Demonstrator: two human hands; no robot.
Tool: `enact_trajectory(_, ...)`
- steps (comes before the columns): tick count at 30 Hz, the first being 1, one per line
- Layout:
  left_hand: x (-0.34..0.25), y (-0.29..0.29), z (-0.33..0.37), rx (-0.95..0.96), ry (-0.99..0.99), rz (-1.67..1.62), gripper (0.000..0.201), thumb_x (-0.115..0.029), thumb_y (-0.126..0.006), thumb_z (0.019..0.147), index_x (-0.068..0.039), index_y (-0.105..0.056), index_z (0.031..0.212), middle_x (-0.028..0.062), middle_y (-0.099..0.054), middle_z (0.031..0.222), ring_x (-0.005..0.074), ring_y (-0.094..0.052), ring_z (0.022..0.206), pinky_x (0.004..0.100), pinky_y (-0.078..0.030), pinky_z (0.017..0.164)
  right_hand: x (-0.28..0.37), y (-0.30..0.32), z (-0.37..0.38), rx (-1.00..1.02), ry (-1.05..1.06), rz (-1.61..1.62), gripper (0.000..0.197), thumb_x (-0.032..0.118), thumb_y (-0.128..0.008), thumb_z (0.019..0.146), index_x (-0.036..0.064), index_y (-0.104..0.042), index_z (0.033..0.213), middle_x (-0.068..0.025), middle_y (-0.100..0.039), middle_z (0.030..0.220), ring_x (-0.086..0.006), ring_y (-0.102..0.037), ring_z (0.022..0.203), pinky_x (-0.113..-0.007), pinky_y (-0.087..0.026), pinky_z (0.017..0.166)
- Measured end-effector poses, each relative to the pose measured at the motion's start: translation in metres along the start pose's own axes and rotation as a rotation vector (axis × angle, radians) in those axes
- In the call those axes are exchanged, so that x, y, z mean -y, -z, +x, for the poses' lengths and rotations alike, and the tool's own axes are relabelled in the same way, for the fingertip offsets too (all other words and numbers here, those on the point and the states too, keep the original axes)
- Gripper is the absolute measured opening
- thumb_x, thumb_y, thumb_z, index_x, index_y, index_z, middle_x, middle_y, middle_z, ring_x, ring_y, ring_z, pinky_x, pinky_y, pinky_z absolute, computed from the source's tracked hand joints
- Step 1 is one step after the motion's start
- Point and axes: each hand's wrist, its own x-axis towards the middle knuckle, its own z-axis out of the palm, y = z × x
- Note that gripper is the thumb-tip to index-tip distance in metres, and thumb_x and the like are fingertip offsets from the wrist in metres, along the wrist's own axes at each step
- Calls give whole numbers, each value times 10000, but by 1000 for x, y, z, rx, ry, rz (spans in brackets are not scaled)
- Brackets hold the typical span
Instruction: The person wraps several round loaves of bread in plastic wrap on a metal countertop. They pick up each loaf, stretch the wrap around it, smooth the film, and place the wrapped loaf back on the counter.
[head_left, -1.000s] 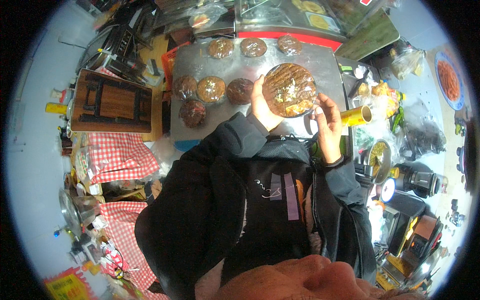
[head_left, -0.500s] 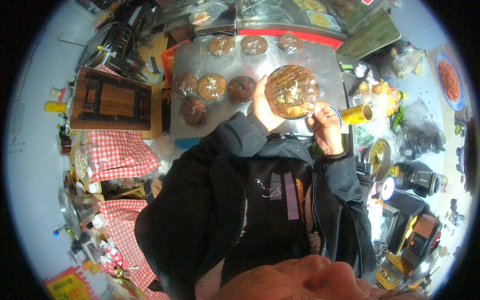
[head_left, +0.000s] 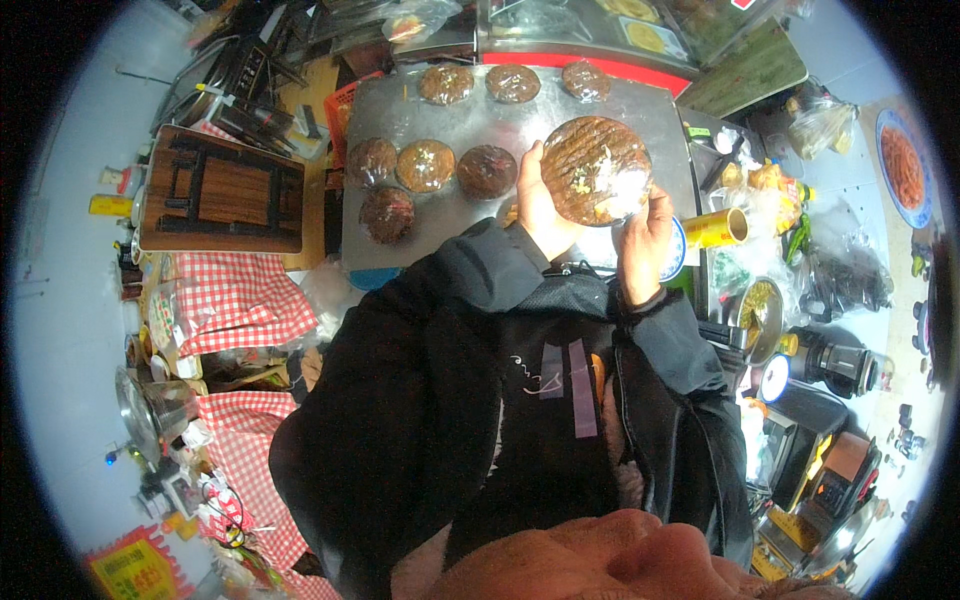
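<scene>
A large round brown flat cake in clear wrap (head_left: 596,170) is held up over the metal counter (head_left: 470,225). My left hand (head_left: 540,205) grips its left edge from below. My right hand (head_left: 645,240) holds its lower right edge. Both forearms are in black sleeves. Several smaller wrapped round brown cakes lie on the counter: a row at the back (head_left: 512,83) and others nearer, to the left of my left hand (head_left: 425,165).
A glass display case with a red edge (head_left: 600,30) stands behind the counter. A yellow cylinder (head_left: 716,228) and bagged goods crowd the right side. A dark wooden stool top (head_left: 222,190) and red checked cloths (head_left: 235,300) are on the left.
My right hand has slid down from the cake's right side to its lower right edge. The cake has tilted slightly and stays held above the counter.
</scene>
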Motion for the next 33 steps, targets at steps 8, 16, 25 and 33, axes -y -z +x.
enact_trajectory(8,-1,-8,6,-25,3,-33,618,-488,-340,999,-39,-525,1382,182,-598,1364,353,-572,1270,544,-443,1087,4,-2,15,-24,148,-463,265,26,-532,996,-12,-524,1259,-124,-604,1226,-201,-569,1144,-342,-432,1041)
enact_trajectory(16,-6,-7,8,11,15,-82,716,-583,-291,986,-52,-492,1422,170,-568,1409,355,-558,1289,563,-420,1098,46,0,-1,213,151,-299,767,-45,-474,878,19,-182,1584,-192,-323,1588,-291,-326,1471,-421,-255,1207)
enact_trajectory(25,10,9,16,39,28,-15,723,-624,-407,971,-51,-513,1398,157,-597,1369,323,-576,1257,504,-428,1103,-23,12,-5,184,-58,-179,698,-60,-567,924,81,-265,1538,-100,-498,1407,-198,-513,1234,-316,-430,1037)
enact_trajectory(33,8,14,20,-74,71,-25,671,-581,-366,1012,-52,-517,1397,147,-607,1362,300,-583,1250,477,-439,1093,-52,15,-2,82,213,-632,531,-72,-561,901,-4,-422,1409,-179,-559,1328,-285,-551,1191,-367,-423,1034)
